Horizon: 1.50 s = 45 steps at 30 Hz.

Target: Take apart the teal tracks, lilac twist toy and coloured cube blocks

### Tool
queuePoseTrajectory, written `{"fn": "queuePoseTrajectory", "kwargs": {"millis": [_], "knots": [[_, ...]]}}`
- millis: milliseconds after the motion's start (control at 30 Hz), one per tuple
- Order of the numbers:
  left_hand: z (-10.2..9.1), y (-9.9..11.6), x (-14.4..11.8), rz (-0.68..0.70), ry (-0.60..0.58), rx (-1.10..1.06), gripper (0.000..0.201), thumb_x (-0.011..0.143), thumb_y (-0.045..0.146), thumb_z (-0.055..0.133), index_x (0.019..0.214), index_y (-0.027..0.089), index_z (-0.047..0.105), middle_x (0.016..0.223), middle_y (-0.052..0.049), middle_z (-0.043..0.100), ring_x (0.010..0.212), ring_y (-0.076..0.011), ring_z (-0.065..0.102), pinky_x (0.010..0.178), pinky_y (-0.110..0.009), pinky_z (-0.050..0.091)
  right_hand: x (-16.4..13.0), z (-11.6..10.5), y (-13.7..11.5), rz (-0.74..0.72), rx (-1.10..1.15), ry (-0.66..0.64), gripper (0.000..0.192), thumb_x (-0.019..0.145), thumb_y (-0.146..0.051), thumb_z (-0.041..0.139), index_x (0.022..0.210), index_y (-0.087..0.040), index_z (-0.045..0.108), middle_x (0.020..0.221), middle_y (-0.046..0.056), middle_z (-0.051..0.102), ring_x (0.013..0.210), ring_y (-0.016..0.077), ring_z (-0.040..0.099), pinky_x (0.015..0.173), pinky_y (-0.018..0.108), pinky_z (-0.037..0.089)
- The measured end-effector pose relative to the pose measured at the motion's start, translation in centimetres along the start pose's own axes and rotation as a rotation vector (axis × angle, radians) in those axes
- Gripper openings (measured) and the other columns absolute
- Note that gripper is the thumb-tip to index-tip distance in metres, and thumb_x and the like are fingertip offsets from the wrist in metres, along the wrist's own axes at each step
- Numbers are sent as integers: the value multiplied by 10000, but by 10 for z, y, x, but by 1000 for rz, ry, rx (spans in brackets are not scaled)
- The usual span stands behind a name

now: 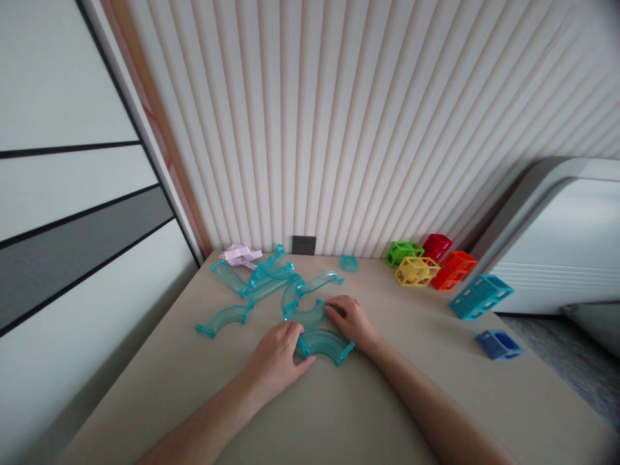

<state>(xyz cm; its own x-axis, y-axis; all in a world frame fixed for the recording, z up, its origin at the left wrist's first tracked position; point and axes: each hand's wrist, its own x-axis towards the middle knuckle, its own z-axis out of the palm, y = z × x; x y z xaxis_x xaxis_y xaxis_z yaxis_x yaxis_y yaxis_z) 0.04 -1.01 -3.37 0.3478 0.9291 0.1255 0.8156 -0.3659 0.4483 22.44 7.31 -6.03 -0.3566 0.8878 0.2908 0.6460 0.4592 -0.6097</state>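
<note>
On the table, my left hand (277,352) has its thumb and fingers closed round the left end of a translucent teal curved track piece (323,343), which arches toward the wall. Just beyond it lies a second curved track piece (307,315), bowed the other way. At its right end, my right hand (352,321) has its fingertips pinched; they partly hide that end. Farther back and left is a loose cluster of teal track pieces (268,284), some overlapping. One curved track piece (223,318) lies left of my left hand.
Pale lilac pieces (239,254) and a small teal square part (349,262) lie near the wall. Along the right stand open block frames: green (404,252), yellow (416,271), red (436,246), orange-red (454,269), teal (480,297) and blue (498,345). A black socket (304,245) is on the wall.
</note>
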Motion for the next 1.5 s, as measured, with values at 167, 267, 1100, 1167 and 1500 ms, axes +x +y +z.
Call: {"fn": "queuePoseTrajectory", "kwargs": {"millis": [167, 267, 1100, 1167, 1500], "knots": [[2, -1, 0, 17, 9, 15, 298, 812, 312, 712, 1048, 185, 579, 1079, -107, 682, 1055, -292, 646, 941, -429, 528, -5, -6, -3, 144, 214, 64, 317, 946, -402, 517, 1021, -202, 751, 938, 69, 778, 819, 238, 708, 755, 336, 553], [3, -2, -1, 24, 27, 3, 297, 806, 305, 715, 1045, 191, 578, 1070, -97, 681, 1042, -285, 649, 930, -425, 533, -6, -5, -1, 181, 271, 125, 336, 935, -436, 523, 1016, -193, 742, 907, 71, 772, 812, 239, 700, 742, 331, 547], [12, -12, 3, 39, 106, -21, 517, 801, 269, 734, 1271, 177, 538, 1211, -121, 689, 1121, -281, 659, 973, -429, 541, -9, -42, -6, 581, 1444, 435, 433, 710, -399, 864, 1077, -235, 702, 774, -25, 715, 652, 122, 680, 623, 243, 602], [13, -13, 4, 46, 103, -15, 528, 810, 278, 727, 1291, 182, 532, 1223, -122, 689, 1122, -279, 663, 971, -430, 545, -11, -43, -11, 571, 1447, 409, 416, 744, -409, 836, 1099, -246, 692, 809, -15, 713, 724, 148, 711, 636, 260, 613], [20, -13, 5, 58, 144, 4, 539, 816, 265, 726, 1307, 177, 521, 1210, -119, 700, 1122, -275, 670, 959, -416, 557, -12, -45, -17, 584, 1390, 237, 412, 765, -464, 794, 1075, -200, 726, 897, 1, 668, 489, 44, 539, 398, 157, 452]]}}
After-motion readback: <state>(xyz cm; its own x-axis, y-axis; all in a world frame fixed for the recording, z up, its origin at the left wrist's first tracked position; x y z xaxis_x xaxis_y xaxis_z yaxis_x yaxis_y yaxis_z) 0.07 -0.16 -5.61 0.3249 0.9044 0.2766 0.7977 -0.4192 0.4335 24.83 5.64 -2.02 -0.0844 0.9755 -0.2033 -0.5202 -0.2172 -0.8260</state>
